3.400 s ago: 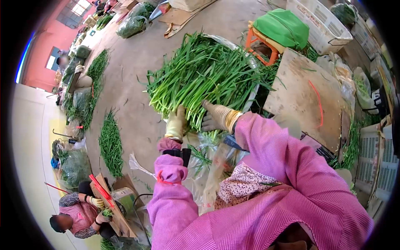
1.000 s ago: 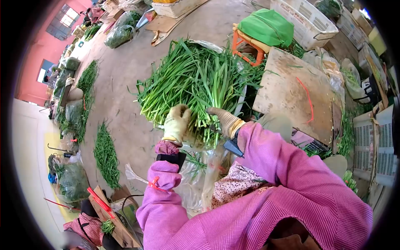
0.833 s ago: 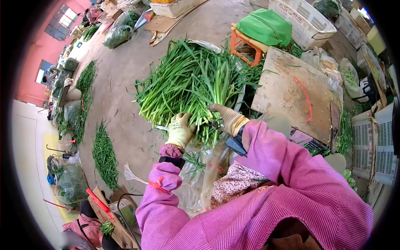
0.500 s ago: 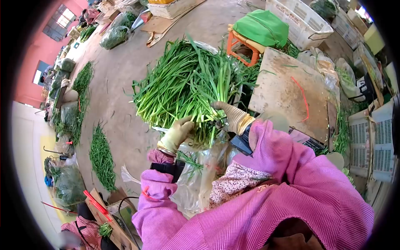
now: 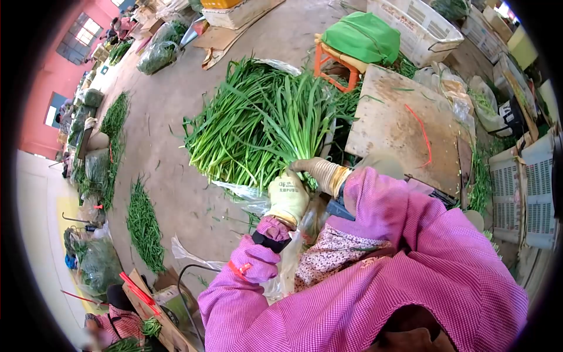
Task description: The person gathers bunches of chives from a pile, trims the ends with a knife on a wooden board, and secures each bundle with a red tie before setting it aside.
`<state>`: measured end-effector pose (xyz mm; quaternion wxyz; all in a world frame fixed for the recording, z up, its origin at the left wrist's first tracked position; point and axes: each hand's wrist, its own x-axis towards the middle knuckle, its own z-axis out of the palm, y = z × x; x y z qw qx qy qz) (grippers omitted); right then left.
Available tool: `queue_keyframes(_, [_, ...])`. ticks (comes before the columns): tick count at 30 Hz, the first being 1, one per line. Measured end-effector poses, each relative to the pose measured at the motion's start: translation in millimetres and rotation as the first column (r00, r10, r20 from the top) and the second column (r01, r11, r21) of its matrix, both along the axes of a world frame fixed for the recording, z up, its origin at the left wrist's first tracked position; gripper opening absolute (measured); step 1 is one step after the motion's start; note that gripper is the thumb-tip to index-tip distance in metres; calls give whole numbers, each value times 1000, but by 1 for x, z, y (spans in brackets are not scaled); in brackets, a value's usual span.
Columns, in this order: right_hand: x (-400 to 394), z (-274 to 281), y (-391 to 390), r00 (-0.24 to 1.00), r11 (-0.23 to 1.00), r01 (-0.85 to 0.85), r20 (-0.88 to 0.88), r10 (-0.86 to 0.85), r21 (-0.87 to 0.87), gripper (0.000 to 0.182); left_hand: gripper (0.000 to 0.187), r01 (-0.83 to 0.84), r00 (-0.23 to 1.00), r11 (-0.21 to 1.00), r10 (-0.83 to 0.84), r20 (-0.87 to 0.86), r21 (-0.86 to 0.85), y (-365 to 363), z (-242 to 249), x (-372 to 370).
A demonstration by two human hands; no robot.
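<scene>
A large heap of long green chives [image 5: 234,129] lies on plastic sheeting, with pale stalk ends toward me. A bunch of chives [image 5: 302,126] stands out at its right side, leaves pointing away. My right hand [image 5: 316,170], in a soiled glove, is closed round the lower stalks of that bunch. Right beside it, my left hand [image 5: 287,193], in a pale yellow glove with printing, is closed at the stalk ends; its fingertips are partly hidden. Clear plastic sheeting [image 5: 249,196] shows near my left hand.
A stained board [image 5: 404,123] with a red tie [image 5: 423,138] lies to the right. Behind it are an orange stool [image 5: 337,67] bearing a green bundle [image 5: 363,38] and a white crate [image 5: 416,29]. Another pile of greens [image 5: 143,226] lies left; a person [image 5: 120,325] sits lower left.
My left hand has moved right and now meets my right hand at the stalk ends. The bunch's stalk ends, visible before, are now mostly covered by the gloves.
</scene>
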<state>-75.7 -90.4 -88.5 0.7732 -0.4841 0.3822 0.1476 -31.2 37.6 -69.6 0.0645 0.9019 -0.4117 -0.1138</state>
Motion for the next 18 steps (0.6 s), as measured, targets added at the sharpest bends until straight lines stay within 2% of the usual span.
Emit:
queue_keyframes(2, [-7, 12, 3, 988, 990, 129, 75, -134, 61, 63, 39, 45, 999, 999, -45, 0, -10, 2, 5, 4])
queue_keyframes(3, [0, -32, -3, 978, 974, 109, 157, -141, 196, 43, 40, 60, 996, 998, -62, -59, -22, 6, 5, 12])
queue_keyframes(4, [-2, -24, -3, 978, 975, 110, 154, -141, 195, 43, 37, 97, 991, 995, -99, -89, -34, 11, 15, 21])
queue_keyframes(6, [-5, -4, -5, 970, 920, 145, 131, -205, 363, 35, 27, 107, 990, 933, -131, -47, -342, 23, 8, 49])
queue_keyframes(7, [-3, 2, -1, 965, 919, 201, 90, -245, 340, 31, 28, -73, 988, 934, 22, -150, -349, 22, 17, 52])
queue_keyframes(8, [3, -14, -2, 968, 914, 201, 75, -241, 352, 33, 29, -253, 953, 907, 174, -248, -337, 22, 28, 56])
queue_keyframes(9, [4, -19, -2, 965, 903, 203, 80, -250, 378, 34, 30, -318, 918, 913, 228, -325, -256, 21, 30, 60])
queue_keyframes(10, [4, -24, -3, 962, 894, 203, 86, -257, 399, 35, 30, -320, 918, 911, 231, -322, -259, 21, 22, 64])
queue_keyframes(12, [4, -29, -2, 959, 879, 208, 89, -270, 430, 37, 36, -354, 868, 930, 285, -407, -103, 19, 7, 64])
queue_keyframes(14, [3, -28, -3, 954, 860, 215, 91, -287, 462, 39, 41, -215, 908, 973, 168, -383, -83, 12, 4, 54])
queue_keyframes(16, [2, -28, -1, 976, 883, 78, 145, -162, 462, 49, 34, -253, 948, 965, 260, -185, 63, -3, -2, 36])
queue_keyframes(17, [2, -28, 0, 986, 939, 156, 14, -168, 306, 64, 25, -197, 970, 979, 202, -136, 50, -1, -8, 31])
queue_keyframes(18, [-3, -12, 4, 985, 947, 125, 76, -154, 295, 78, 22, -172, 980, 983, 164, -115, -62, 2, -7, 21])
